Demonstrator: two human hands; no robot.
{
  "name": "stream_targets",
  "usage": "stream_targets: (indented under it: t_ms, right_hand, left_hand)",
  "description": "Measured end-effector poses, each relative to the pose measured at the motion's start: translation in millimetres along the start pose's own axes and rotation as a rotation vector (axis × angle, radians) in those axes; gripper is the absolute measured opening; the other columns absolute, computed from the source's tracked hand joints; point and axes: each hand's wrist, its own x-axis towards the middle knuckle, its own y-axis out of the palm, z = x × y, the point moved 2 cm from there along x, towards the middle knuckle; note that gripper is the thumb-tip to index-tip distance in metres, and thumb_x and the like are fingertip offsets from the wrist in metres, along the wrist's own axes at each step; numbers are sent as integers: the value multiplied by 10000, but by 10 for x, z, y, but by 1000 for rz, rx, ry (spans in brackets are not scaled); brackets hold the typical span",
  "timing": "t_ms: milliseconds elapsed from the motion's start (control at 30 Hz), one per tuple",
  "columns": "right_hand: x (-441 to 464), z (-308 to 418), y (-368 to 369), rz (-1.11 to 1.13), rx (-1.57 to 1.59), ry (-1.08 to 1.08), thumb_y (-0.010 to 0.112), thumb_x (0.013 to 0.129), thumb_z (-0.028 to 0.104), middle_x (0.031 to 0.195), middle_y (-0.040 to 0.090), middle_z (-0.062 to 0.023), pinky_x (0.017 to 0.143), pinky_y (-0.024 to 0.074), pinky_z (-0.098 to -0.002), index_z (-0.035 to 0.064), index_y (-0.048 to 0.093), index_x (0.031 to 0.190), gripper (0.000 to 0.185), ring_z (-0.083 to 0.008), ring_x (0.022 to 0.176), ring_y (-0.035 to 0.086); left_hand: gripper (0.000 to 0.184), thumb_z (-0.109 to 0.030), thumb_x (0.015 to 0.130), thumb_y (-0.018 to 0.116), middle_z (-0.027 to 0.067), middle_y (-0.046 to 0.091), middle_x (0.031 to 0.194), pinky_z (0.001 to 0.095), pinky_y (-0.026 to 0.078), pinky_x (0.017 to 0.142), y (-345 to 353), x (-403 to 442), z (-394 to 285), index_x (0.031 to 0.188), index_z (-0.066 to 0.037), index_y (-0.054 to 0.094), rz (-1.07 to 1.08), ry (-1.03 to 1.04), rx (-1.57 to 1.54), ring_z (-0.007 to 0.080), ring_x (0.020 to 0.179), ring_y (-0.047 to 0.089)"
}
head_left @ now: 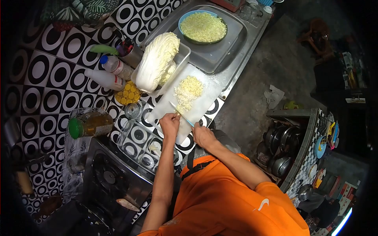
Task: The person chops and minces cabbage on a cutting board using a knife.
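Observation:
My right hand [204, 136] is closed round the blue handle of a knife [185, 118], whose blade points up and left over the white cutting board [210, 92]. At the board's near left edge, my left hand [170, 124] has its fingers bent together beside the blade, pressed on a small pale piece too hidden to name. Just beyond both hands lies a pile of finely chopped pale cabbage [189, 90]. A whole napa cabbage [157, 61] rests in a clear plastic container [183, 57] to the left of the pile.
A bowl of chopped cabbage [202, 27] stands on the steel sink [246, 39]. Bottles [104, 78], a green-lidded jar [92, 125] and a glass dish [136, 145] are at the left. The stove [114, 177] is at lower left, a pot shelf [293, 114] at right.

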Motion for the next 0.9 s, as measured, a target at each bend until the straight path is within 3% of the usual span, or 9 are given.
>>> stream_targets:
  t_ms: [233, 400, 467, 500, 567, 667, 900]
  right_hand:
    - [157, 111, -132, -76, 0, -61, 397, 935, 228, 773, 604, -310, 709, 491, -514, -55, 496, 897, 302, -461, 776, 610]
    - [0, 11, 57, -73, 40, -17, 414, 933, 241, 739, 594, -313, 694, 480, -529, -58, 473, 886, 308, -479, 747, 597]
    - [37, -62, 113, -76, 27, -27, 412, 934, 241, 735, 594, -314, 690, 481, -527, -61, 473, 889, 311, -477, 745, 598]
    - [33, -71, 136, -75, 25, -35, 411, 935, 241, 732, 594, -315, 686, 482, -524, -64, 473, 892, 314, -474, 742, 600]
    - [54, -39, 104, -75, 36, -36, 411, 936, 241, 727, 592, -316, 681, 483, -521, -65, 474, 891, 315, -473, 737, 601]
    - [118, 52, -63, -61, 41, -41, 411, 936, 239, 716, 591, -316, 673, 485, -516, -66, 475, 890, 315, -473, 728, 601]
    - [22, -34, 100, -48, 54, -13, 407, 938, 236, 749, 591, -320, 693, 475, -531, -67, 474, 892, 314, -484, 765, 590]
  left_hand:
    - [124, -53, 687, 699, 147, 634, 659, 326, 489, 585, -6, -68, -88, 803, -11, 686, -32, -120, -80, 266, 574, 620]
    - [171, -34, 681, 673, 135, 609, 692, 335, 485, 561, 55, -108, 50, 850, -16, 692, -66, 151, -23, 266, 559, 588]
    - [205, -42, 668, 666, 146, 608, 840, 344, 485, 656, 51, -132, 21, 869, -15, 697, 86, 62, 56, 279, 704, 581]
    - [205, -42, 668, 666, 146, 608, 840, 344, 485, 656, -9, -133, -75, 869, -15, 697, 88, 61, 58, 279, 704, 581]
    - [202, -48, 665, 652, 141, 588, 949, 353, 453, 783, -116, -178, -317, 857, -15, 705, 77, 202, 337, 305, 865, 534]
    - [198, -33, 663, 639, 133, 562, 1009, 360, 408, 868, -121, -153, -252, 848, -7, 706, 52, 191, 267, 331, 949, 469]
    - [137, -30, 668, 650, 129, 627, 851, 367, 470, 745, 31, -99, 37, 794, -30, 705, 51, 163, 79, 297, 825, 572]
